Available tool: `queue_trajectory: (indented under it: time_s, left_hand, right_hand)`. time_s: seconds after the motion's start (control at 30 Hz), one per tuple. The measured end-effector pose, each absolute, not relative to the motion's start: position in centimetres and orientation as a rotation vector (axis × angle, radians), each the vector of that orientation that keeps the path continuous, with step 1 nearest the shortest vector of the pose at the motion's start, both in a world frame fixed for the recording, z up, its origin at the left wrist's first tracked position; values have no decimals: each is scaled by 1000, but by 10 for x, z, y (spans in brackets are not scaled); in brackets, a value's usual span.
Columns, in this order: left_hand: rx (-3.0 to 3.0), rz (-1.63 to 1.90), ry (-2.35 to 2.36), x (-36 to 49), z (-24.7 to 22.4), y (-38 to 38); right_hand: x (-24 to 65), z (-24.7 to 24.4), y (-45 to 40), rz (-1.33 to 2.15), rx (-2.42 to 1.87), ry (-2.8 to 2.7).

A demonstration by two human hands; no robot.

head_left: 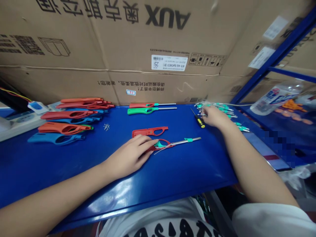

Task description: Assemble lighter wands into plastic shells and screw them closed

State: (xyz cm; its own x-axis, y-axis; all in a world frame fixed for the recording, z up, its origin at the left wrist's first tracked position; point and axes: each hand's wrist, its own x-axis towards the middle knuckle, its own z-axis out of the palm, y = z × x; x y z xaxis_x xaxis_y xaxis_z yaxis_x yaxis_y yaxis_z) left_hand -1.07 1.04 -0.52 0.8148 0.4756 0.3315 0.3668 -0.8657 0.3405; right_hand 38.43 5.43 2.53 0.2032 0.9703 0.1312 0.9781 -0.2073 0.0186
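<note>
My left hand [130,153] is closed round the handle of a red gas lighter shell [168,142], holding it low over the blue table. A metal tube [182,142] with a green collar sticks out of the shell to the right, and a thin wire lies beside it. Just behind is another red shell half [150,131]. At the back right my right hand [213,116] has its fingers drawn together at the pile of green-tipped lighter parts [223,107]; what they pinch is hidden. A black and yellow screwdriver [199,121] lies by those fingers.
Stacked orange, red and blue lighter shells [69,115] lie at the left, near small screws [106,127]. Two assembled lighters [151,110] lie at the back before a cardboard box [128,42]. A phone [266,153] and a plastic bottle [276,97] are at the right.
</note>
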Motion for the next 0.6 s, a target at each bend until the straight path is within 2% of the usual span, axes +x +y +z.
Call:
queue_trajectory:
  time_s: [0.1,0.2,0.37,0.5,0.6]
  left_hand:
    - [2723,632,661,-11,-6,12]
    - [2679,645,689,-12,-8,12]
    - [2561,745,783,-10,-9,9]
    - [2530,856,787,-6,-5,7]
    - [2545,881,704,-5,-2,8]
  right_hand:
    - [378,31,55,-230,-2334,-1873]
    - [360,38,51,-268,-2056,-1839]
    - [294,39,24,111,-1311,-2022]
    - [246,26,-5,263,-1043,-2202]
    - [232,16,-17,219,-885,-2342]
